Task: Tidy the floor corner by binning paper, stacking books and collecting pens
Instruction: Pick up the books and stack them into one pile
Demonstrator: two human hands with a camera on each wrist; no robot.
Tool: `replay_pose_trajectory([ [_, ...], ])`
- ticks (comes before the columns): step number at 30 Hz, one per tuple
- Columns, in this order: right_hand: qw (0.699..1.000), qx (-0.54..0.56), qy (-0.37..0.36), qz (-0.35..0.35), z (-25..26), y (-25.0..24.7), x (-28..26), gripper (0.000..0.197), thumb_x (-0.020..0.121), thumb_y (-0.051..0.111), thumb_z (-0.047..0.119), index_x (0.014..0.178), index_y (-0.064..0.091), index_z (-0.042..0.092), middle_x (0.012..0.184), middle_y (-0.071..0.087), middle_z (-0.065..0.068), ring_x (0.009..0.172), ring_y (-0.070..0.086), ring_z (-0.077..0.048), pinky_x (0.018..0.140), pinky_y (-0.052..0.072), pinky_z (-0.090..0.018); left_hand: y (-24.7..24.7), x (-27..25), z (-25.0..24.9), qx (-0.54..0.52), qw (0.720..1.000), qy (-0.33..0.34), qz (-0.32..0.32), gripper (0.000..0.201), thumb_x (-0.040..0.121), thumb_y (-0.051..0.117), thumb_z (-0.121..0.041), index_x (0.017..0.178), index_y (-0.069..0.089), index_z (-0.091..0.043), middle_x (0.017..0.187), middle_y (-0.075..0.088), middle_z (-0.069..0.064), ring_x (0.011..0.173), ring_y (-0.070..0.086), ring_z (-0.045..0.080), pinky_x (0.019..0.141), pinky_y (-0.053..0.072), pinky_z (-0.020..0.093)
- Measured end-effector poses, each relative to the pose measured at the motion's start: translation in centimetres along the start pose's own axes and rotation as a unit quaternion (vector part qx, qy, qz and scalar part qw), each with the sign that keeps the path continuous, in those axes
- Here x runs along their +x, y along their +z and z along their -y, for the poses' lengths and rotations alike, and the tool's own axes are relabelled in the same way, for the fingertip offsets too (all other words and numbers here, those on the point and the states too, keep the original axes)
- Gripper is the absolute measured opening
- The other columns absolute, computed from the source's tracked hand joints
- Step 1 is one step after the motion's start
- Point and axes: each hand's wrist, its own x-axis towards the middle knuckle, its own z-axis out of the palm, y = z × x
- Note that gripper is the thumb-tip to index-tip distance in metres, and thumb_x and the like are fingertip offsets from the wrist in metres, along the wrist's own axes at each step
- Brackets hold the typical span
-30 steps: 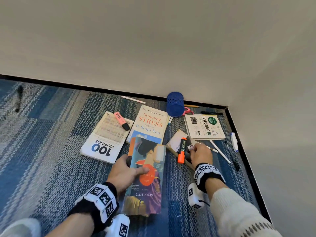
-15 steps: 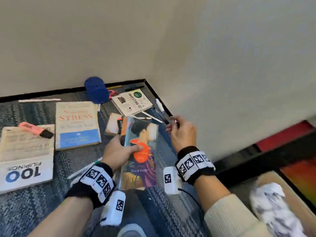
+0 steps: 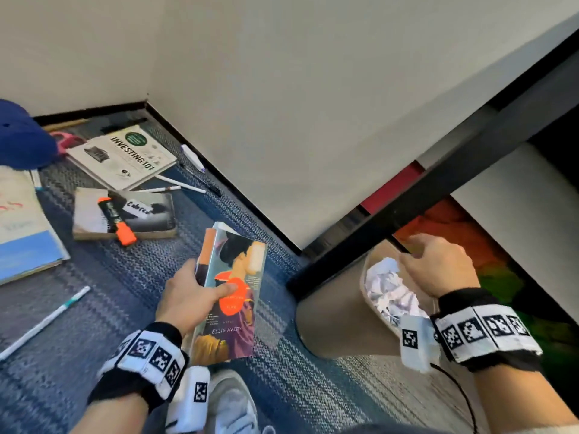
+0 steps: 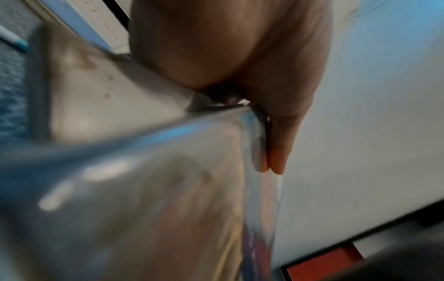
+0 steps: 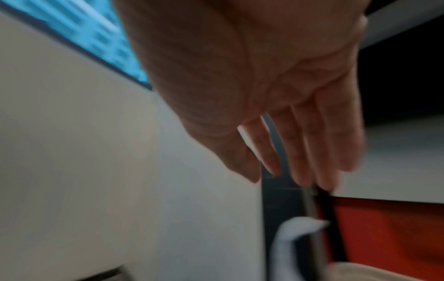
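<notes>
Left hand (image 3: 191,292) grips colourful paperback book (image 3: 232,296). Right hand (image 3: 438,264), fingers loose and empty, over tan round bin (image 3: 332,317) with crumpled white paper (image 3: 388,292). One-hand hold: book might slip.

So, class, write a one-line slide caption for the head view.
Left hand grips a novel while the open right hand hovers over a bin of crumpled paper.

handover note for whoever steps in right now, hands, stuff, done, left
Left hand grips the novel off the carpet.
Right hand is open over the bin, holding nothing visible.
Done: crumpled paper is in the bin.
Left: stack the novel with Investing 101, the small book and the blue-edged one; collect the orange marker and loose pens.
</notes>
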Motion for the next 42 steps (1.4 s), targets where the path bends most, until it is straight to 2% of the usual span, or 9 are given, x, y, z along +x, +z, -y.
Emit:
replay_pose_trajectory([
  [5,0.963,0.097,-0.203,-0.146,10.4,1.2,-1.3,0.024,0.086,0.059,0.036,0.101,0.068,0.02,0.09,0.071,-0.001,0.088,0.066,-0.028,0.078,0.054,-0.038,-4.6,0.0,0.0,-0.058,0.997,0.003,-0.049,0.047,0.058,0.09,-0.039,0.093,0.063,-0.026,0.089,0.072,-0.007,0.084,0.068,0.017,0.082,0.055,0.046],
  [10,0.915,0.244,-0.289,0.14,22.4,9.0,-1.6,0.073,0.078,0.069,0.057,0.132,0.047,0.014,0.114,0.063,-0.003,0.102,0.062,-0.019,0.086,0.05,-0.026,-10.3,-0.3,-1.0,-0.174,0.978,0.025,-0.108,0.058,0.054,0.093,-0.034,0.104,0.066,-0.023,0.098,0.075,-0.003,0.09,0.071,0.019,0.085,0.057,0.047],
  [12,0.852,0.332,-0.255,0.313,25.7,11.5,-2.7,0.089,0.075,0.071,0.058,0.142,0.035,0.011,0.126,0.056,-0.002,0.111,0.057,-0.016,0.087,0.046,-0.016,-12.3,-1.1,-2.1,-0.228,0.962,0.045,-0.141,0.048,0.063,0.089,-0.017,0.106,0.066,-0.017,0.099,0.075,0.002,0.092,0.072,0.022,0.083,0.058,0.042],
  [14,0.746,0.431,-0.234,0.45,28.0,13.8,-4.1,0.092,0.071,0.074,0.057,0.142,0.041,0.008,0.132,0.059,-0.005,0.117,0.059,-0.019,0.097,0.048,-0.03,-14.2,-1.9,-2.9,-0.266,0.945,0.062,-0.178,0.045,0.066,0.087,-0.016,0.107,0.067,-0.011,0.1,0.075,0.007,0.093,0.071,0.027,0.082,0.059,0.041],
  [18,0.575,0.516,-0.304,0.558,32.1,13.9,-7.5,0.043,0.086,0.067,0.016,0.126,0.058,0.004,0.123,0.065,-0.011,0.11,0.064,-0.023,0.098,0.05,-0.034,-18.4,-3.3,-4.1,-0.29,0.925,0.123,-0.214,0.046,0.073,0.08,-0.024,0.112,0.066,-0.006,0.105,0.073,0.012,0.09,0.07,0.025,0.084,0.057,0.042],
  [26,0.547,0.569,-0.388,0.476,36.3,11.7,-8.3,0.069,0.072,0.08,0.01,0.133,0.049,0.014,0.124,0.066,-0.007,0.115,0.063,-0.025,0.098,0.05,-0.043,-24.9,-4.5,-6.6,-0.128,0.964,0.099,-0.209,0.04,0.079,0.078,-0.031,0.114,0.067,-0.014,0.105,0.074,0.0,0.095,0.071,0.017,0.081,0.057,0.031],
  [30,0.561,0.579,-0.388,0.446,35.6,12.1,-7.2,0.067,0.067,0.084,0.01,0.125,0.051,0.014,0.116,0.07,-0.003,0.109,0.067,-0.022,0.088,0.054,-0.043,-28.2,-4.5,-7.7,0.157,0.98,-0.025,-0.119,0.069,0.06,0.072,-0.074,0.103,0.071,-0.02,0.098,0.072,-0.001,0.082,0.07,0.017,0.07,0.059,0.034],
  [37,0.574,0.577,-0.341,0.471,35.4,13.2,-6.5,0.07,0.059,0.086,0.013,0.122,0.056,0.013,0.105,0.074,-0.001,0.094,0.072,-0.016,0.075,0.057,-0.032,-32.4,-8.6,-10.7,0.616,0.771,-0.164,0.015,0.077,0.07,0.044,-0.085,0.088,0.069,-0.014,0.083,0.068,0.002,0.08,0.063,0.023,0.065,0.046,0.029],
  [42,0.533,0.521,-0.355,0.565,38.8,11.0,-8.8,0.052,0.074,0.073,0.014,0.124,0.061,0.005,0.118,0.07,-0.003,0.106,0.067,-0.012,0.084,0.052,-0.019,-31.0,-12.2,-8.8,0.362,0.916,-0.144,-0.098,0.077,0.065,0.037,-0.084,0.086,0.066,-0.016,0.09,0.071,0.002,0.077,0.07,0.017,0.065,0.055,0.029],
])
